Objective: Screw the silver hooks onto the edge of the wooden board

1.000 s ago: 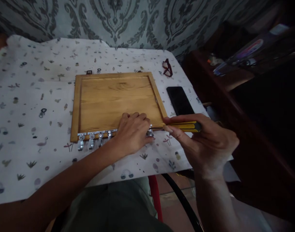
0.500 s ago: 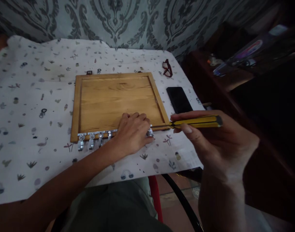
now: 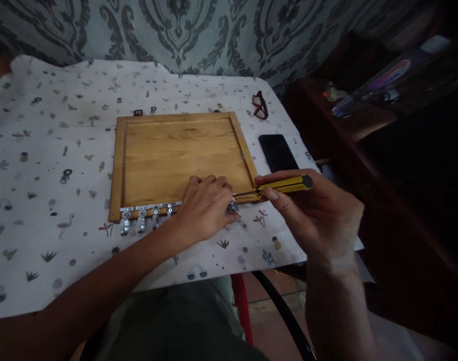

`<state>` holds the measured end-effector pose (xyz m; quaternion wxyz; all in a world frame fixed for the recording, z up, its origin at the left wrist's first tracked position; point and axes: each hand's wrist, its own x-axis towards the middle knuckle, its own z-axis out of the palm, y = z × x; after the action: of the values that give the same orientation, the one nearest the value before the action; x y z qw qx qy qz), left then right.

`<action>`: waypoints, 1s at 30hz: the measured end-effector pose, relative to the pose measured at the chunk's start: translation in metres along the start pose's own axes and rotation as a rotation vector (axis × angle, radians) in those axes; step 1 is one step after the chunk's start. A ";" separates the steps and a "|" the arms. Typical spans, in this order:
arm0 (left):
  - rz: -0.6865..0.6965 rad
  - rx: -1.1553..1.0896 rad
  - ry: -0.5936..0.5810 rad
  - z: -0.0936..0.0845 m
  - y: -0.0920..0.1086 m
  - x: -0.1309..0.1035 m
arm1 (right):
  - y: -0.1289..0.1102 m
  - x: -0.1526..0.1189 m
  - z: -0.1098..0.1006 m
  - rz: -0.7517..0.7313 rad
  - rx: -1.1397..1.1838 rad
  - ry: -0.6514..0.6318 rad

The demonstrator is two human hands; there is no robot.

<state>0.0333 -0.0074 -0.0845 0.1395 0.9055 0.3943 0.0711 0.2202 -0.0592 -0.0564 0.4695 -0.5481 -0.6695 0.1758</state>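
The right hand (image 3: 322, 215) is gripping a yellow-and-black screwdriver (image 3: 285, 184), thumb and fingers closing on the front of its handle, and the thin shaft is pointing left along the near edge of a wooden board (image 3: 184, 150). Compared with half a second ago, this hand is sitting further left and nearer the board's right corner, and the butt of the handle is reaching less far to the right. The left hand (image 3: 206, 208) is staying where it was, lying over the board's near edge with its fingers bent; whether its grip is closing on anything underneath is not showing. Four metal hooks (image 3: 141, 215) are lining the near edge to the left of that hand, and another metal hook (image 3: 233, 205) is showing beside its thumb, where the shaft is pointing; the tip itself is too small to make out. The board is lying flat on the cloth-covered desk (image 3: 52, 195), keeping its place. Beyond its right side, a black phone (image 3: 277, 150) is lying near the right hand, and dark red glasses (image 3: 259, 105) are resting further back, both unmoved.
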 end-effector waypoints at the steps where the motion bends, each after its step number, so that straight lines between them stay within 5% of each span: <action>1: -0.002 0.001 -0.001 -0.001 0.000 0.000 | 0.001 0.001 0.000 -0.017 -0.014 -0.005; 10: -0.030 0.010 -0.040 -0.003 0.002 0.001 | -0.002 0.010 0.012 -0.150 -0.182 0.071; 14: -0.021 -0.006 -0.024 -0.003 0.002 0.001 | -0.005 0.012 0.015 -0.092 -0.082 0.089; 23: -0.014 -0.019 -0.034 -0.005 0.001 0.001 | -0.006 0.015 -0.003 0.113 0.243 -0.209; 30: -0.013 -0.004 -0.029 -0.003 0.001 0.001 | 0.000 0.011 0.002 0.109 0.213 -0.088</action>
<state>0.0334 -0.0067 -0.0813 0.1473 0.9037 0.3978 0.0578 0.2193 -0.0486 -0.0526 0.4851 -0.5223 -0.6363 0.2950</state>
